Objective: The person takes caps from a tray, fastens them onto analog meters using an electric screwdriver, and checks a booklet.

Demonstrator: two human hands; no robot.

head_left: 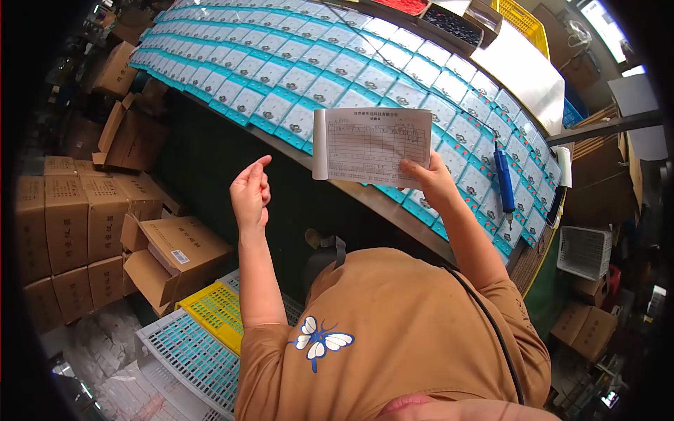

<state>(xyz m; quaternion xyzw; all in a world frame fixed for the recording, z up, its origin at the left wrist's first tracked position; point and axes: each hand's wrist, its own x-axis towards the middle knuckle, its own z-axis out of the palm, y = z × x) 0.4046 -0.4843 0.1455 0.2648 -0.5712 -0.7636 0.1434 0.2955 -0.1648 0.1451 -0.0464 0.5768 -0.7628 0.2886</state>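
Gripping a pad of printed forms [372, 144] between thumb and fingers of the right hand [434, 179], just past centre toward 12 o'clock, clamped at its lower right corner with thumb on the front and fingers behind. Showing on the top sheet a heading, a ruled table and some handwriting, too small to read. Raising the left hand [251, 191] near 9 o'clock, well apart from the right and from the pad, with forefinger stretched toward 1 o'clock and other fingers curled. Impossible to tell any touch between left thumb and fingertips. Spreading from 11 to 3 o'clock, across the bench [393, 210], close rows of teal-edged pale panels [344, 63] bearing small metallic-looking parts. Lying over the panels at 2 o'clock, a blue screwdriver-like tool [504, 179]. Placed at 1 o'clock, trays of red pieces [406, 5] and dark pieces [453, 25], with a yellow crate [525, 22] just beyond. Stacked from 8 to 9 o'clock, brown cartons [67, 217]; near 8, an open carton [181, 249]. Set around 7, yellow [214, 309] and white slotted baskets [193, 354]. Wearing a brown shirt [414, 316] with a blue-and-white butterfly.
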